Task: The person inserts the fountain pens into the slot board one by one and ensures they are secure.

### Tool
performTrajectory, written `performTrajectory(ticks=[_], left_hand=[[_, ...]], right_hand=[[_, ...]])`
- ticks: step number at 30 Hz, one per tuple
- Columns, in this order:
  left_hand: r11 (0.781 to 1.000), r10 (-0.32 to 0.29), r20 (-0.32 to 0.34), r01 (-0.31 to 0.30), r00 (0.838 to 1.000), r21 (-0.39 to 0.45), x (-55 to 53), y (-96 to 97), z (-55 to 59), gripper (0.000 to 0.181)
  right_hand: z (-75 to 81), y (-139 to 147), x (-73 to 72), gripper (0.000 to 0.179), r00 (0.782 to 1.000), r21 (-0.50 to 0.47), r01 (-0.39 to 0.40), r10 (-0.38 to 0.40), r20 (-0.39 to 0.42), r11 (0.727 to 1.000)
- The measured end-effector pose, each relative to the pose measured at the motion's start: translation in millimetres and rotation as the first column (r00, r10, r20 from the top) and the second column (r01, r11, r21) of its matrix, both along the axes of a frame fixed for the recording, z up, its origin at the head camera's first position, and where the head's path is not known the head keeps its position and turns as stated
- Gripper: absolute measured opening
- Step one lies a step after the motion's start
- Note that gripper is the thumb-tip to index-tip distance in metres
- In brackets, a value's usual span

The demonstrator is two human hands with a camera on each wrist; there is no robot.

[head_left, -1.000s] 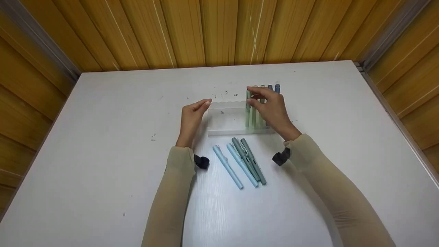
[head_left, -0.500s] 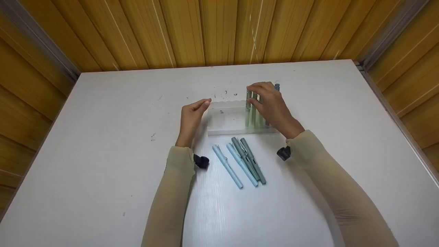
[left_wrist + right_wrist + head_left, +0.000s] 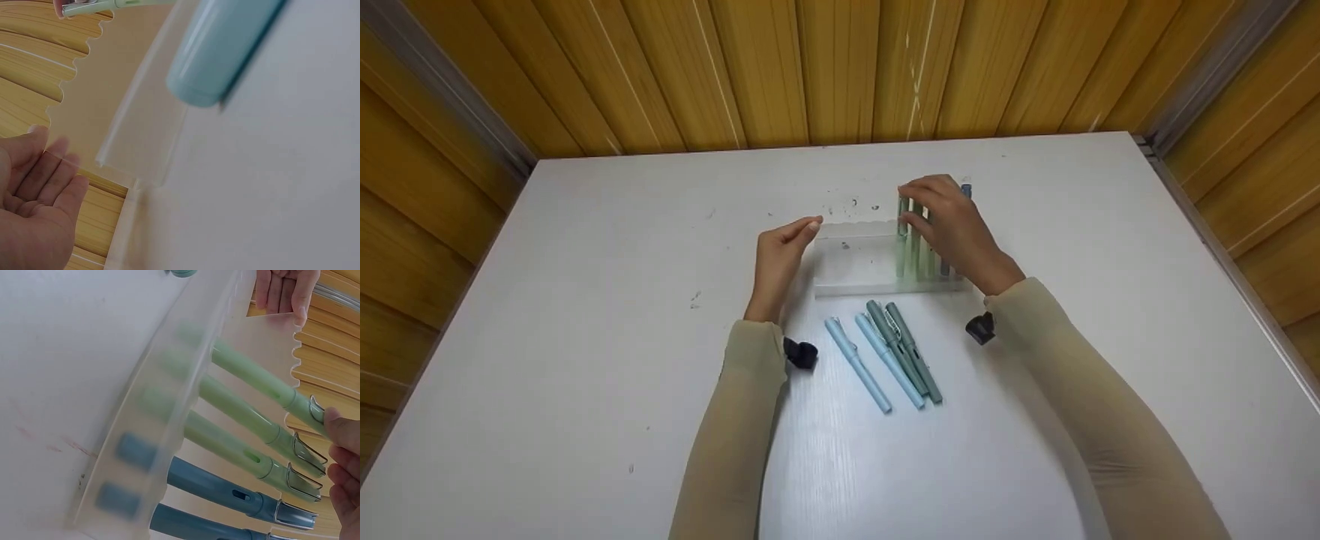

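A translucent pen stand [image 3: 847,262] with a scalloped back edge stands on the white table. My left hand [image 3: 780,259] pinches its left back corner, with fingers behind the panel in the left wrist view. The right hand [image 3: 956,232] holds the clip end of a light green pen [image 3: 253,379] between thumb and fingers; that pen stands in the rack. Beside it are two more light green pens [image 3: 236,408] and two blue pens [image 3: 214,484], also slotted in. In the head view this hand hides part of the row.
In front of the stand lie two light blue pens [image 3: 859,365] and two dark green pens [image 3: 915,352], caps pointing away from me. Yellow wood-look panels [image 3: 840,75] rise behind the table [image 3: 585,300].
My right hand has shifted slightly up and to the right, its fingertips staying at the top of the light green pen. The left hand keeps its place at the stand's corner.
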State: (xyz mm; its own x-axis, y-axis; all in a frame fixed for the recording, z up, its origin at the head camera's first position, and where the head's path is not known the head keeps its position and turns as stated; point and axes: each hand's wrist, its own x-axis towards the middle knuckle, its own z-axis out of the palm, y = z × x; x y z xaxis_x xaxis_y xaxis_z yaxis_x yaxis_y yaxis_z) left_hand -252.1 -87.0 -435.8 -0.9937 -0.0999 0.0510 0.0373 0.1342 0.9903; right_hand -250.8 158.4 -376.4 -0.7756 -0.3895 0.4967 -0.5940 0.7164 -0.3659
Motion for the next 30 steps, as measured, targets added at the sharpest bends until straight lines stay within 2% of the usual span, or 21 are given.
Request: performTrajectory(ticks=[17, 28, 30], left_hand=[[1.0, -0.005, -0.019, 0.005, 1.0, 0.002, 2.2, -0.5, 0.5, 0.029], [1.0, -0.012, -0.025, 0.012, 1.0, -0.02, 1.8, -0.3, 0.0, 0.031], [1.0, -0.015, -0.018, 0.014, 1.0, -0.014, 4.5, 0.2, 4.8, 0.03]], right_hand=[[-3.1, -0.6, -8.7, 0.038, 1.0, 0.017, 0.012, -0.013, 0.019, 1.0], [-5.3, 1.0, -9.6, 0.04, 0.999, 0.001, 0.019, -0.019, 0.037, 1.0], [-5.7, 0.8, -9.3, 0.041, 0.999, 0.003, 0.021, -0.021, 0.034, 1.0]])
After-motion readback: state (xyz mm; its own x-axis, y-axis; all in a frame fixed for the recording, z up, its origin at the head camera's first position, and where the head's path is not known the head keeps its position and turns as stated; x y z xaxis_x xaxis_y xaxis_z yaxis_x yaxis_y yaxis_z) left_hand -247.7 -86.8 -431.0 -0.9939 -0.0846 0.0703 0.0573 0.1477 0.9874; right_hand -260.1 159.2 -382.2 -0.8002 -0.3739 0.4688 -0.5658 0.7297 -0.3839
